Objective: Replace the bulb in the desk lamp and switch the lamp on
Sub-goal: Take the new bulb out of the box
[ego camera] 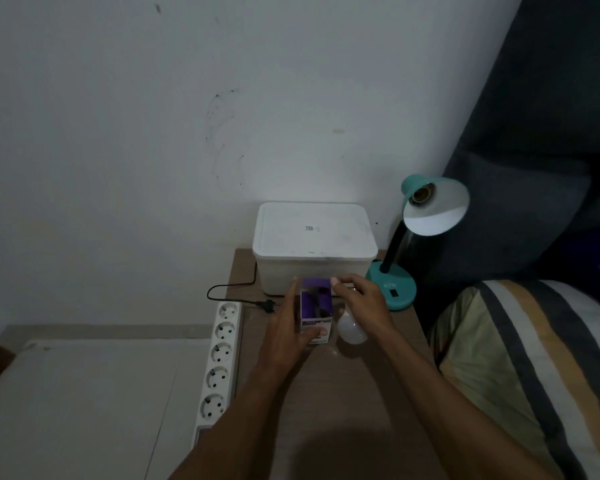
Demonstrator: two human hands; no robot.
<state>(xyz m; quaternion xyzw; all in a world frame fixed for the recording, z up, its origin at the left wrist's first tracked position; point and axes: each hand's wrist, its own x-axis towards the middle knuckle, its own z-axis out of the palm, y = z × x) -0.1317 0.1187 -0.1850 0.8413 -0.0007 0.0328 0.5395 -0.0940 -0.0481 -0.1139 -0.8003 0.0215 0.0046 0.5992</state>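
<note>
Both my forearms reach over the wooden table (343, 393). My left hand (284, 327) clasps the purple bulb box (315, 308) from its left side, thumb across its front. My right hand (361, 303) grips a white bulb (351, 329), globe toward me, its long axis running away to the base hidden under my fingers, which also touch the box flap. Beyond and right, nearer my right hand, stands the teal desk lamp (395, 289), socket (420, 195) empty. Its plug (266, 305) lies unplugged beside the power strip (219, 358)

Two bare forearms, no sleeves in view, and two bare hands (288, 327), ringless, without watch or glove.
</note>
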